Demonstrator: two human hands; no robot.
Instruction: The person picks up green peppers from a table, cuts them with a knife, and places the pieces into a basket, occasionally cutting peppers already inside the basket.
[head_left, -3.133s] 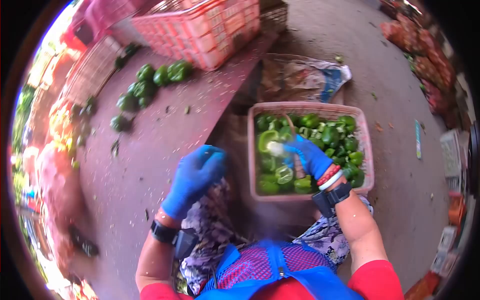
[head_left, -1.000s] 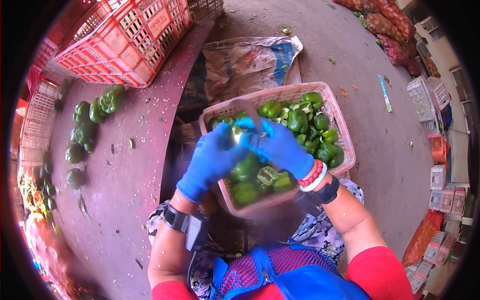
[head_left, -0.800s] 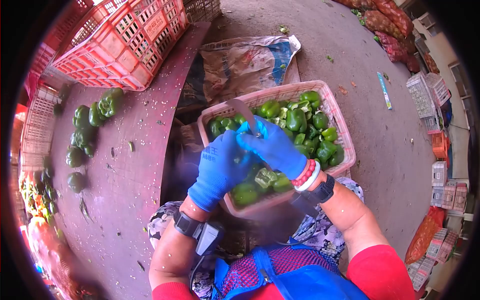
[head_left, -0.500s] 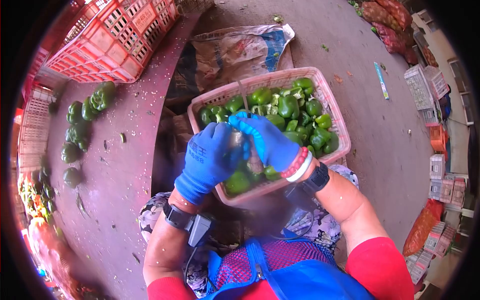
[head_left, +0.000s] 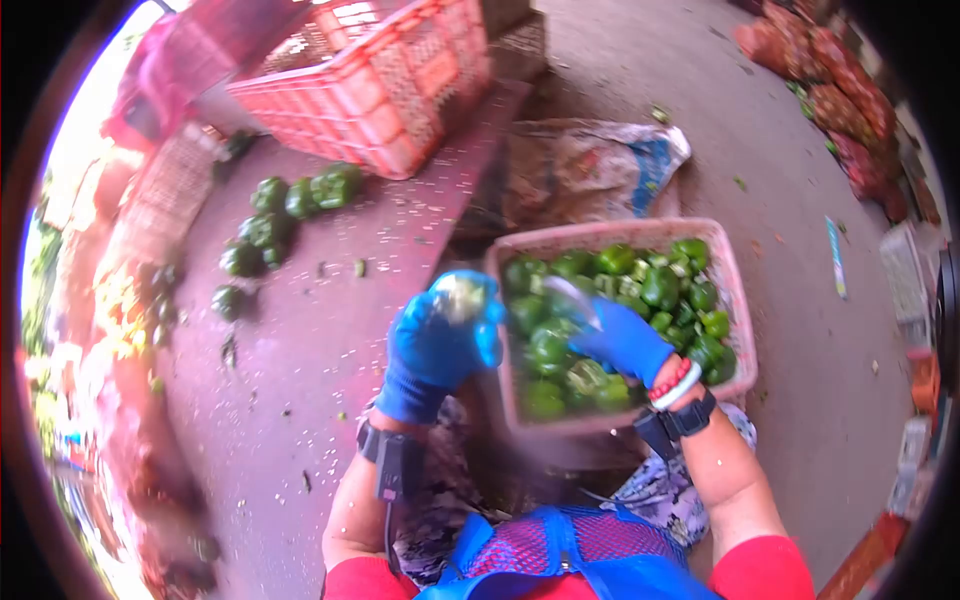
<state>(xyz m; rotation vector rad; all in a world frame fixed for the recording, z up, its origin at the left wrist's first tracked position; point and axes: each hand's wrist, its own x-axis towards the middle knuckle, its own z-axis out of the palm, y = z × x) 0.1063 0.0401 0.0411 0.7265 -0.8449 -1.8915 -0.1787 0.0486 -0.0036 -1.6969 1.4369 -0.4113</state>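
Note:
Both my hands wear blue gloves. My left hand (head_left: 435, 345) is closed around a green pepper (head_left: 458, 297), held over the edge of the reddish table (head_left: 300, 350). My right hand (head_left: 622, 340) grips a knife (head_left: 572, 299) whose blade points up and left, above a pink basket (head_left: 735, 300) full of green peppers (head_left: 650, 285) and cut pieces. The two hands are a short way apart.
A small heap of whole green peppers (head_left: 285, 205) lies on the table at the upper left. A red plastic crate (head_left: 385, 75) stands at the table's far end. A printed sack (head_left: 590, 165) lies on the ground behind the basket; netted sacks (head_left: 850, 90) are at the upper right.
My hands have separated: the left has drawn the pepper left, away from the basket, and the right has lifted the knife off it. The view has swung left.

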